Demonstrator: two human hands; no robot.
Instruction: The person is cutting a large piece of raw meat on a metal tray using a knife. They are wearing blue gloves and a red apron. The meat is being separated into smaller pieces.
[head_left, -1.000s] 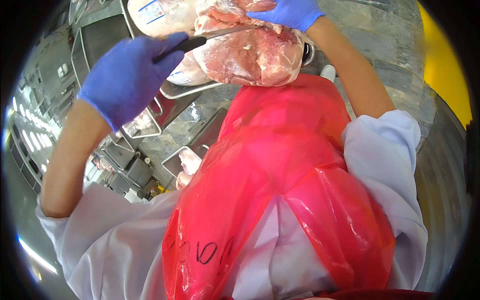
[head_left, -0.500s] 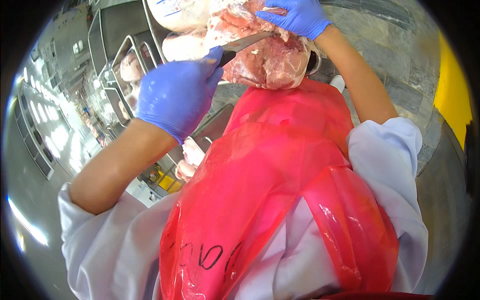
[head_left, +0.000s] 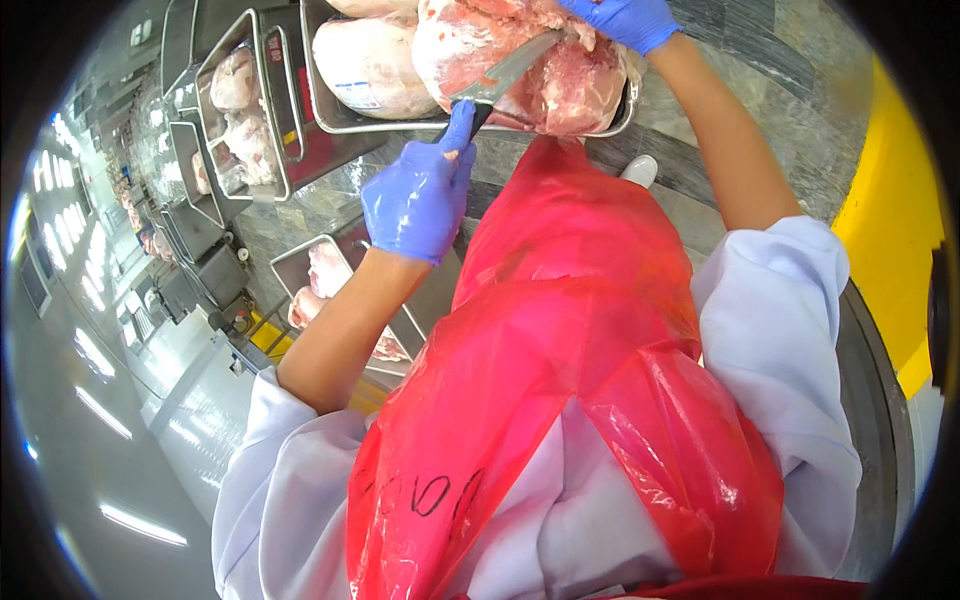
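One tray (head_left: 385, 127) under meat (head_left: 580, 95), over tiles (head_left: 800, 130) (bright room (head_left: 190, 390)); one knife (head_left: 508, 74) in left fingers (head_left: 462, 120); cannot tell right fingers' (head_left: 594, 10) hold.

Bright white light is coming from tube lamps (head_left: 144, 524) along the left, which are burning out into white streaks, while small glare spots are glinting on the red plastic apron (head_left: 560, 345). The knife blade (head_left: 518, 66) is showing fairly clearly, but the far background at left is turning soft. Black vignetting is ringing the fisheye view, and the lens is bending the yellow panel (head_left: 895, 190) near the right rim.
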